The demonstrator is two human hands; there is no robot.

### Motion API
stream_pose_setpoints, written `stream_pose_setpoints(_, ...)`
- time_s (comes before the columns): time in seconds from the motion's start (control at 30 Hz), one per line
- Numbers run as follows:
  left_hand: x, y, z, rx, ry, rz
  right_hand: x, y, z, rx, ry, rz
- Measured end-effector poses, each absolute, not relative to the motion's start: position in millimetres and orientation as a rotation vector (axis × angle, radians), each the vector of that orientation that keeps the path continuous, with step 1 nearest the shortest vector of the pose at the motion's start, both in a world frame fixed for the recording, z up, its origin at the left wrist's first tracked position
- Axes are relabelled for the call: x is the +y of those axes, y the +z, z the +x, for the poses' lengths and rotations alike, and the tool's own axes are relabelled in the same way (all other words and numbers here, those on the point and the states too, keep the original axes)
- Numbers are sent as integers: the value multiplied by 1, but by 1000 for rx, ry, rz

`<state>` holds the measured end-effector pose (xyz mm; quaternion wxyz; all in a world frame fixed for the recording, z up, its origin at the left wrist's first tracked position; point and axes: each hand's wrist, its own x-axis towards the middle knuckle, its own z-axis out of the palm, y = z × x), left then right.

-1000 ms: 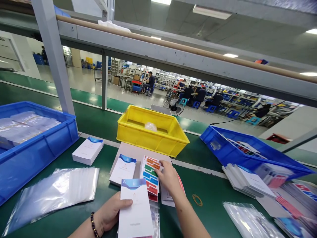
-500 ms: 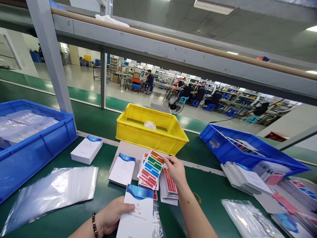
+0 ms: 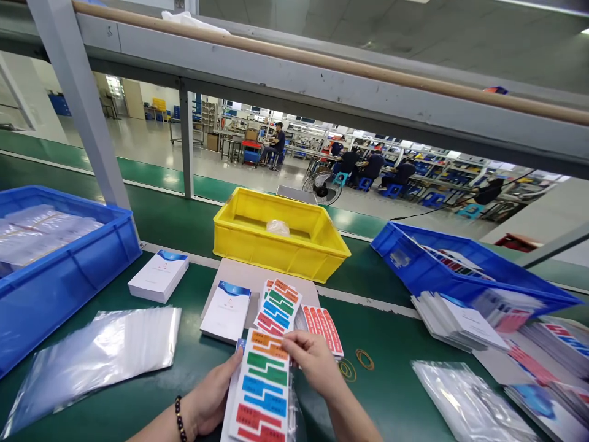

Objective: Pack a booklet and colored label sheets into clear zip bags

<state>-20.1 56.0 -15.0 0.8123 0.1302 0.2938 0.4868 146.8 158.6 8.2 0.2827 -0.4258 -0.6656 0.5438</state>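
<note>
My left hand [image 3: 212,393], with a beaded bracelet at the wrist, grips a white booklet [image 3: 229,402] with a blue top from its left edge. My right hand [image 3: 311,359] pinches the upper right corner of a colourful sticker sheet [image 3: 262,387], which lies over the booklet and covers most of it. A clear plastic bag [image 3: 294,410] shows beneath them, partly hidden. Just beyond are a stack of matching booklets [image 3: 226,310], a pile of colourful sticker sheets [image 3: 278,305] and a fanned stack of red-striped cards [image 3: 324,331].
A yellow bin [image 3: 276,248] stands behind the stacks, between a blue bin [image 3: 69,258] and another blue bin [image 3: 460,276]. Clear bags [image 3: 115,353] and a booklet stack [image 3: 159,276] lie left. Rubber bands [image 3: 365,360], more bags [image 3: 464,399] and booklets [image 3: 460,325] lie right.
My right hand has drawn a sticker sheet from the pile toward me, onto the booklet in my left hand. The rubber bands and red-striped cards are less covered now.
</note>
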Motion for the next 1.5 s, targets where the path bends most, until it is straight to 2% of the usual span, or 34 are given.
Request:
stream_pose_setpoints(0.13,55,-15,-17,754,1027,275,146,2,145,-1960,1249,-1178)
stream_pose_setpoints(0.37,56,-7,-21,842,978,194,177,5,201,-2143,202,-1267)
stream_pose_setpoints(0.53,56,-12,-23,841,971,204,183,-5,210,-2322,-210,-1457)
stream_pose_setpoints(0.63,55,-15,-23,844,969,216,179,-4,206,-2413,-271,-1487)
stream_pose_setpoints(0.93,56,-19,-22,799,1001,222,180,5,215,-2511,-104,-1439)
stream_pose_setpoints(1.23,56,-20,-23,801,996,237,181,6,216,-2513,-125,-1395)
stream_pose_setpoints(1.5,58,-16,-22,822,970,234,183,-4,193,-2286,-297,-1714)
